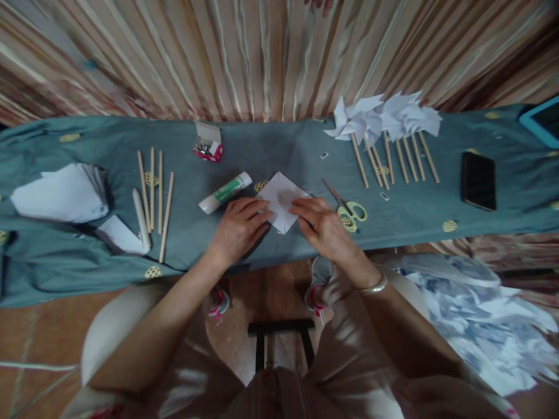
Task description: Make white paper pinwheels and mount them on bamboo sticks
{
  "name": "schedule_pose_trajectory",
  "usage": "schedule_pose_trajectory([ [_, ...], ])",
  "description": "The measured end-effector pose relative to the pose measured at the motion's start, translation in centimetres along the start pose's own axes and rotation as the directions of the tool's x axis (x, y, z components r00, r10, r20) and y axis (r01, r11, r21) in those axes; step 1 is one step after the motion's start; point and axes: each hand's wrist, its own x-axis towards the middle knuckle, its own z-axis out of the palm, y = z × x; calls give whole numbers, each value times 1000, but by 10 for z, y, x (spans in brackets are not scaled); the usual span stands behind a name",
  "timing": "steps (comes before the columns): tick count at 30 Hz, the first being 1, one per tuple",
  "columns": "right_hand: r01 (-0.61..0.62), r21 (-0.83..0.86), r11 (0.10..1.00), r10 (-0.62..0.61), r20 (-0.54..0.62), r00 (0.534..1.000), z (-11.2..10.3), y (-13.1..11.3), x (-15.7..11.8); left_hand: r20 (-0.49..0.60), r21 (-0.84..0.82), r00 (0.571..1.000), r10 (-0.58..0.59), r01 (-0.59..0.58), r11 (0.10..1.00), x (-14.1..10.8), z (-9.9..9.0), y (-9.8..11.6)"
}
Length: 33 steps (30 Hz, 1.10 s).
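A square of white paper (pixel 282 198) lies on the cloth-covered table, turned so one corner points at me, with crease lines running to its corners. My left hand (pixel 240 227) rests its outstretched fingertips on the paper's left side. On its right side lie the fingers of my right hand (pixel 321 224), also extended. Left of the paper is a glue stick (pixel 226 192) with a green label, just beyond my left hand. Scissors (pixel 347 209) with light green handles lie right beside my right hand.
Paper pinwheels (pixel 388 119) on wooden sticks lie at the back right, near a dark phone (pixel 478 180). Loose sticks (pixel 152 192) and a paper stack (pixel 63 192) are at left. A small red box (pixel 208 148) sits behind. A bag of paper pieces (pixel 480 320) is below right.
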Motion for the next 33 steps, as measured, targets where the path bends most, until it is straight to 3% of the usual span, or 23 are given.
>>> schedule_pose_trajectory([
  [9, -18, 43, 999, 17, 33, 999, 1, 2, -3, -46, 29, 995, 84, -83, 996, 6, 9, 1],
  [33, -44, 35, 998, 43, 20, 999, 0, 3, 0, 26, 14, 997, 74, -74, 997, 11, 4, 7],
])
